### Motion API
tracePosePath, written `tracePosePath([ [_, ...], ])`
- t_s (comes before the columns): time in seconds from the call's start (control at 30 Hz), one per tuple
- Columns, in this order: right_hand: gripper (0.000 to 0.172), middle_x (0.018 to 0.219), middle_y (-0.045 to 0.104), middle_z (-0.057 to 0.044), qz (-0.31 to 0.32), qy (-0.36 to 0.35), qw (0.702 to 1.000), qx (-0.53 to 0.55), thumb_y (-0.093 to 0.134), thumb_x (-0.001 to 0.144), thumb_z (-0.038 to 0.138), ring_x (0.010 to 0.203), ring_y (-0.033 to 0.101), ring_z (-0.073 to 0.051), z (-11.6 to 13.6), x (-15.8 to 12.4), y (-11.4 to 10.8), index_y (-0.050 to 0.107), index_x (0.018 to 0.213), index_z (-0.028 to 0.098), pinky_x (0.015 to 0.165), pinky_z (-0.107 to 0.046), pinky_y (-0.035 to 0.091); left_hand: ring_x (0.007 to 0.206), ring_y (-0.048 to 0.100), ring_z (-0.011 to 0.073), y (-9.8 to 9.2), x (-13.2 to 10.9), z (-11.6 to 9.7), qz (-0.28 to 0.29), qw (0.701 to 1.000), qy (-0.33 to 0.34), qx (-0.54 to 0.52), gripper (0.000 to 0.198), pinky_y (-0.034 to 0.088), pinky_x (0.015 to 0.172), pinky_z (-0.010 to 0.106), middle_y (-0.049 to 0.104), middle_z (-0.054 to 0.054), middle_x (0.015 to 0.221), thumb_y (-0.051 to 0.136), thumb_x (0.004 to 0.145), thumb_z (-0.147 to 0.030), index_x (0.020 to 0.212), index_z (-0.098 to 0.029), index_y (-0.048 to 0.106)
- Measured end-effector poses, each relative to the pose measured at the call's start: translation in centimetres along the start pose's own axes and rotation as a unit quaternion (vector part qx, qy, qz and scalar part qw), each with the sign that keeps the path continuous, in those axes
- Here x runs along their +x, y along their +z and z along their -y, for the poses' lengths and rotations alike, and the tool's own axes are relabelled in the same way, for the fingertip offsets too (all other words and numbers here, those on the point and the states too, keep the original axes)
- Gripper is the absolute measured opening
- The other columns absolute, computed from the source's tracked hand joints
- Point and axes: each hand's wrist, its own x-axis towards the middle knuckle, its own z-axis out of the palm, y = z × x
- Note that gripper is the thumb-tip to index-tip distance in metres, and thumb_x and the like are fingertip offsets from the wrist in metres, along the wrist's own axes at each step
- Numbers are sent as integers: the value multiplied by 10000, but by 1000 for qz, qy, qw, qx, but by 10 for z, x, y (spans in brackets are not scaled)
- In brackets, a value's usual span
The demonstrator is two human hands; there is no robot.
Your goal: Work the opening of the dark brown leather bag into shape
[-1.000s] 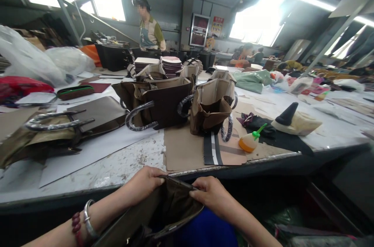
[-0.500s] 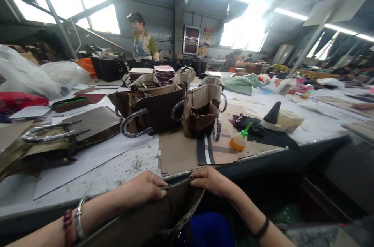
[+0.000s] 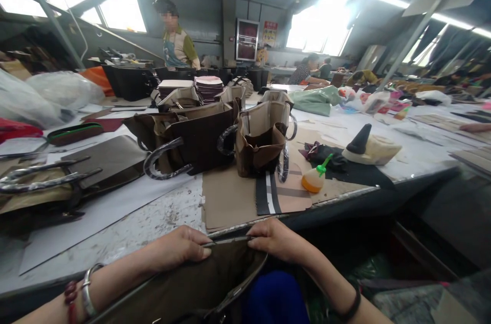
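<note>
A dark brown bag [image 3: 199, 288] lies on my lap below the table's near edge, mouth towards the table. My left hand [image 3: 174, 247] grips its top rim with the fingers curled over the edge. My right hand [image 3: 274, 237] pinches the same rim a little to the right. On the table just beyond stand two brown bags with wrapped handles, a wide brown bag [image 3: 192, 137] and a smaller tan-lined bag [image 3: 263, 135]. A flat brown bag [image 3: 69, 176] lies at the left.
Brown card sheets [image 3: 230, 199] with striped strips lie at the table edge. An orange glue bottle [image 3: 315, 178] with a green tip and a cone-shaped tool [image 3: 368, 146] sit to the right. Plastic sacks [image 3: 46, 94] stand far left. A person [image 3: 174, 40] stands behind; others sit farther back.
The bag's rim has been raised and drawn flat between my hands, hiding its inside. My right hand has slid along the rim, and my view has shifted rightward.
</note>
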Motion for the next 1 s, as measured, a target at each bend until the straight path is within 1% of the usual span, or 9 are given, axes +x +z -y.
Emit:
tracePosePath([
  [0.1, 162, 633, 543, 14, 28, 29, 998, 49, 536, 720, 228, 606, 477, -107, -1, -4, -1, 656, 773, 133, 536, -177, 355, 481, 439, 111, -2, 2, 1, 0, 1000, -8, -5, 200, 335, 518, 218, 571, -25, 527, 610, 538, -341, 610, -159, 653],
  [0.17, 171, 624, 532, 14, 40, 44, 995, 78, 539, 719, 240, 596, 469, -104, -3, -5, -1, 656, 774, 129, 526, -177, 352, 486, 443, 115, -2, 4, 2, -1, 1000, -11, 1, 198, 341, 522, 220, 574, -25, 535, 607, 540, -333, 625, -162, 658],
  [0.37, 178, 571, 506, 18, 40, 77, 989, 119, 567, 692, 260, 535, 443, -91, -7, -2, 1, 653, 757, 118, 503, -181, 351, 494, 436, 123, -1, 6, 1, -11, 999, -9, 30, 184, 334, 521, 220, 553, -31, 527, 588, 546, -327, 613, -168, 650],
  [0.47, 181, 558, 494, 22, 42, 75, 989, 117, 571, 694, 274, 514, 430, -85, -7, -1, 2, 650, 749, 120, 482, -177, 335, 496, 436, 127, 0, 5, 0, -15, 999, -18, 33, 216, 333, 525, 224, 552, -28, 527, 583, 537, -336, 640, -163, 660],
  [0.6, 185, 549, 479, 24, 39, 53, 995, 69, 553, 716, 282, 525, 422, -87, -6, -2, 2, 646, 709, 122, 467, -172, 315, 464, 405, 113, 0, 3, 0, -13, 1000, -18, 20, 220, 309, 502, 218, 543, -32, 508, 591, 520, -344, 616, -157, 655],
  [0.7, 157, 612, 534, 19, 26, 28, 999, 32, 542, 729, 252, 593, 472, -104, -2, -2, 2, 653, 751, 142, 512, -172, 341, 438, 373, 97, 2, 2, 0, -14, 1000, -8, 14, 210, 283, 482, 209, 543, -36, 495, 591, 524, -334, 614, -158, 663],
  [0.8, 152, 723, 600, 19, 26, 5, 1000, 16, 591, 703, 239, 692, 532, -130, 7, 0, 3, 654, 828, 179, 596, -183, 379, 432, 376, 94, 5, 0, -2, -5, 1000, -8, 4, 216, 286, 480, 205, 536, -38, 474, 589, 522, -323, 637, -164, 680],
  [0.9, 229, 841, 628, 17, 11, -24, 1000, 11, 624, 691, 227, 796, 555, -150, 15, 2, 7, 640, 919, 213, 700, -202, 397, 434, 377, 93, 6, -3, -3, -7, 1000, -4, 6, 219, 288, 480, 203, 535, -36, 471, 590, 515, -319, 636, -163, 685],
  [1.0, 322, 937, 623, 9, -42, -54, 998, 14, 639, 684, 183, 874, 550, -153, 21, 2, 11, 606, 1001, 226, 780, -214, 391, 443, 381, 92, 5, -5, -2, -17, 1000, 1, 5, 218, 287, 484, 205, 553, -28, 502, 590, 505, -323, 613, -157, 680],
])
